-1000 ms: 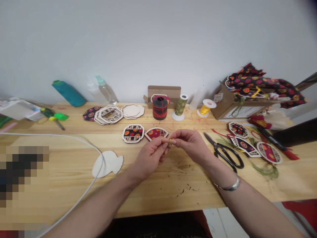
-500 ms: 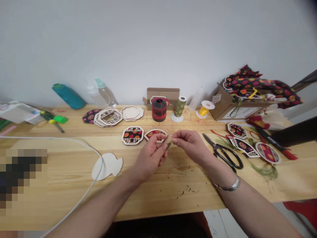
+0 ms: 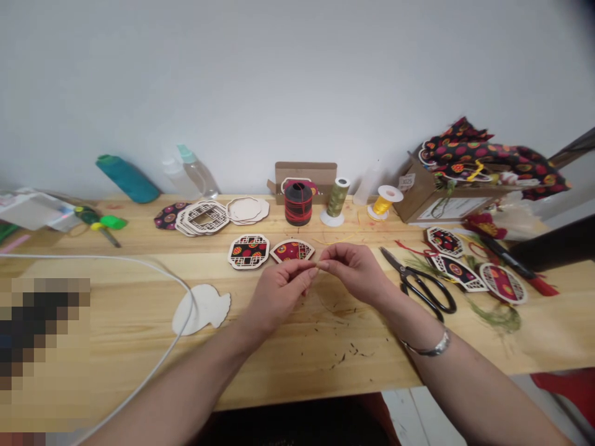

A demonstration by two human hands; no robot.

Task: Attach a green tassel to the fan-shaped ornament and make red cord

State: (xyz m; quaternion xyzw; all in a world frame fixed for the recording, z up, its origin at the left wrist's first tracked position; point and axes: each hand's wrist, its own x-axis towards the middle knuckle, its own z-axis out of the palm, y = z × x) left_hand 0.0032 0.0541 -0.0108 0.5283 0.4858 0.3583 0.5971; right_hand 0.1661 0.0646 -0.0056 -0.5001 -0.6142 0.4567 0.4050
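Observation:
My left hand (image 3: 283, 291) and my right hand (image 3: 356, 272) meet over the middle of the wooden table, thumbs and index fingers pinched tip to tip. Between the fingertips shows a sliver of yellow thread (image 3: 318, 265); most of it is hidden by the fingers. Just behind my left hand lies a fan-shaped ornament (image 3: 290, 249) with patterned red fabric. Left of that is an octagonal ornament (image 3: 248, 251) in a pale wooden lattice frame. Black-handled scissors (image 3: 418, 285) lie to the right of my right hand.
Along the wall stand a red-and-black thread spool (image 3: 298, 207), a green spool (image 3: 338, 201) and a yellow spool (image 3: 383, 203). Several finished ornaments (image 3: 458, 272) and a fabric-filled cardboard box (image 3: 432, 201) are on the right. A white cable (image 3: 162, 272) curves across the left, over a pale cutout (image 3: 204, 310).
My left fingers have moved up to meet the right ones. The dark green piece seen in the left hand earlier is now hidden, and the fan-shaped ornament shows more fully.

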